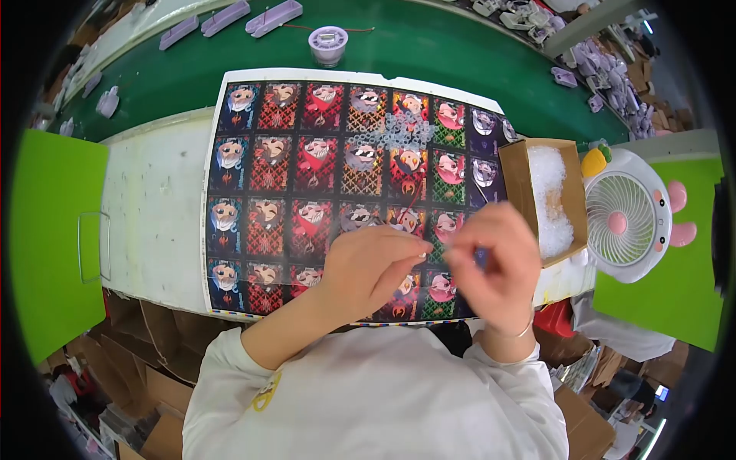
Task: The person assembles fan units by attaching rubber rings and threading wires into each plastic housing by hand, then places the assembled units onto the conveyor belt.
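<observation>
My left hand (pixel 366 267) is closed in a pinch over the printed sheet (pixel 314 153), with a tiny pale piece at its fingertips that is too small to name. Close by on the right, my right hand (pixel 497 264) has its fingers curled together, slightly blurred; what they hold cannot be made out. A thin red wire (pixel 412 201) shows just above the hands. Farther up the sheet lies a loose pile of small clear rings (pixel 406 132). The sheet carries rows of cartoon character cards.
An open cardboard box (pixel 579 201) of clear small parts stands right of the sheet, beside a white fan (pixel 618 222). Beyond lies a green belt (pixel 399 57) with a round lilac part (pixel 328 47) and lilac trays (pixel 274 18). Green panels flank the bench.
</observation>
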`<state>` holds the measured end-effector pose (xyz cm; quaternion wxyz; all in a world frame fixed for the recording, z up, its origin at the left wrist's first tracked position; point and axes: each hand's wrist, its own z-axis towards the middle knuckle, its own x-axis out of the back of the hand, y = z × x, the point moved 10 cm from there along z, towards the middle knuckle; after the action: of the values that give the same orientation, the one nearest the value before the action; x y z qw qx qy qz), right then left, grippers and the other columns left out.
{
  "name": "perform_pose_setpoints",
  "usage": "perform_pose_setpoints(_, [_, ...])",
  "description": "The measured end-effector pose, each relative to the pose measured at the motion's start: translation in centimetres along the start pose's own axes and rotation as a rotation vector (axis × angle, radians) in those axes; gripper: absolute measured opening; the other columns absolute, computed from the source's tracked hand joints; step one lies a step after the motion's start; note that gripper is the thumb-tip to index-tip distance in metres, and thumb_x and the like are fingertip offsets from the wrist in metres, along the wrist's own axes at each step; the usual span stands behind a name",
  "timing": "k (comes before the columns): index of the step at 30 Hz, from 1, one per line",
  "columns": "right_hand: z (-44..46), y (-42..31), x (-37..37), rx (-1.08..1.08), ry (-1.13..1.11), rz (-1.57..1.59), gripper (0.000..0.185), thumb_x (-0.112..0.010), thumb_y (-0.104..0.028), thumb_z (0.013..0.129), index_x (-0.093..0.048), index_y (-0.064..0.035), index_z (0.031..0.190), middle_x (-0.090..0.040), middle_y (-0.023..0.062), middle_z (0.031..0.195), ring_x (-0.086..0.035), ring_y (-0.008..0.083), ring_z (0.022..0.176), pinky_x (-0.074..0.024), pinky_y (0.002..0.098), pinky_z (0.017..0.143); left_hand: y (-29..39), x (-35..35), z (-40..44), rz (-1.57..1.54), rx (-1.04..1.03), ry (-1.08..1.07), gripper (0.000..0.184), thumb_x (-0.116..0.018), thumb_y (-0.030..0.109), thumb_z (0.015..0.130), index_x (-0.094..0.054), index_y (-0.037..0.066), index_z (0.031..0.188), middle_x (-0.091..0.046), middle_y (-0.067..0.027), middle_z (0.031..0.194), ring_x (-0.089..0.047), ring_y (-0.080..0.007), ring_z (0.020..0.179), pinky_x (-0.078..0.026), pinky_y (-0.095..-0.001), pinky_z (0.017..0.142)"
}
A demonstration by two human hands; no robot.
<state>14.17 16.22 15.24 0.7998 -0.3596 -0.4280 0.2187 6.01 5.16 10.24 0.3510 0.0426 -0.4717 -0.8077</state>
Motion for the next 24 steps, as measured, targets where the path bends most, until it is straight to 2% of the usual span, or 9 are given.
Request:
perform_pose_setpoints(1, [0.0,-1.5,-0.7,0.126,-0.043,-0.019,0.022,-0.074,0.007,0.072,-0.067,-0.0021,0.091,-0.063,0.009,0.086,-0.059,0.0202,0.07,-0.0487,0.0303,0.06,0.3,0.0,0.1,0.062,-0.051,0.025,0.024,-0.069,-0.005,0.081,-0.065,0.003,0.104,-0.072,-0.0115,0.09,-0.07,-0.0287,0.078,-0.056,-0.037,0.067])
perform_pose_setpoints(2, [-0.4,-1.5,-1.5,0.103,-0.067,-0.014,0.024,-0.076,0.006,0.071,-0.067,-0.0011,0.093,-0.061,0.0094,0.085,-0.06,0.0221,0.072,-0.0489,0.0309,0.06,0.8,0.2,0.2,0.126,-0.102,0.053,0.025,-0.07,-0.004,0.08,-0.065,0.002,0.103,-0.071,-0.0115,0.09,-0.069,-0.0295,0.077,-0.056,-0.0378,0.066])
perform_pose_setpoints(4, [-1.1,-0.9,-1.5,0.054,0.054,-0.011,0.025,-0.076,0.006,0.072,-0.067,-0.0006,0.094,-0.061,0.0092,0.085,-0.059,0.0205,0.069,-0.0483,0.0298,0.059,0.8,0.2,0.3,0.132,-0.096,0.055,0.023,-0.07,-0.005,0.08,-0.066,0.003,0.101,-0.072,-0.0115,0.091,-0.071,-0.0286,0.08,-0.056,-0.0365,0.067])
perform_pose_setpoints(8, [-1.4,-0.7,-1.5,0.02,0.07,-0.019,0.025,-0.075,0.008,0.073,-0.067,-0.0009,0.094,-0.061,0.0083,0.085,-0.058,0.0161,0.066,-0.0475,0.0269,0.056,0.8,0.1,-0.2,0.178,-0.107,0.058,0.021,-0.071,0.0,0.081,-0.067,0.004,0.1,-0.072,-0.0121,0.092,-0.071,-0.0282,0.081,-0.056,-0.036,0.068])
perform_pose_setpoints(11, [-1.3,0.0,-1.8,-0.023,0.015,0.031,0.024,-0.074,0.008,0.074,-0.067,-0.0015,0.095,-0.061,0.0077,0.084,-0.058,0.0135,0.064,-0.0471,0.0256,0.054,1.3,-1.2,0.0,0.261,-0.181,-0.139,0.033,-0.069,0.005,0.079,-0.064,0.0,0.111,-0.069,-0.0119,0.09,-0.069,-0.0283,0.078,-0.057,-0.0363,0.067])
perform_pose_setpoints(14, [-1.5,0.7,-2.0,-0.073,-0.039,0.066,0.023,-0.073,0.008,0.075,-0.068,-0.0016,0.095,-0.061,0.0072,0.083,-0.057,0.0127,0.062,-0.0465,0.0251,0.053,3.1,-1.0,0.2,0.307,-0.373,-0.076,0.035,-0.067,0.007,0.079,-0.063,-0.001,0.113,-0.068,-0.0117,0.091,-0.069,-0.0281,0.078,-0.057,-0.0367,0.068])
perform_pose_setpoints(17, [-1.7,0.9,-1.9,-0.058,-0.024,0.067,0.02,-0.073,0.007,0.077,-0.068,-0.0009,0.094,-0.061,0.007,0.082,-0.056,0.0121,0.059,-0.0445,0.0246,0.052,3.0,-1.1,-0.1,0.367,-0.396,-0.039,0.033,-0.068,0.006,0.077,-0.063,-0.001,0.109,-0.068,-0.0118,0.095,-0.068,-0.0291,0.079,-0.057,-0.0388,0.069])
perform_pose_setpoints(19, [-1.8,1.1,-1.8,-0.031,0.016,0.057,0.017,-0.072,0.007,0.078,-0.068,-0.0003,0.093,-0.061,0.0071,0.082,-0.055,0.0111,0.057,-0.0428,0.0241,0.052,1.3,-1.1,-0.3,0.287,-0.281,-0.027,0.028,-0.068,0.004,0.078,-0.063,0.001,0.106,-0.069,-0.0132,0.097,-0.068,-0.0329,0.083,-0.057,-0.0409,0.072])
perform_pose_setpoints(24, [-3.0,5.7,-1.8,-0.312,0.144,0.462,0.006,-0.068,0.004,0.085,-0.067,0.0009,0.091,-0.063,0.0054,0.081,-0.055,0.0092,0.061,-0.0419,0.0228,0.055,-1.9,-1.0,-0.1,0.271,-0.007,-0.055,0.026,-0.067,0.001,0.079,-0.062,0.001,0.104,-0.068,-0.0156,0.104,-0.066,-0.0345,0.094,-0.054,-0.0426,0.08])
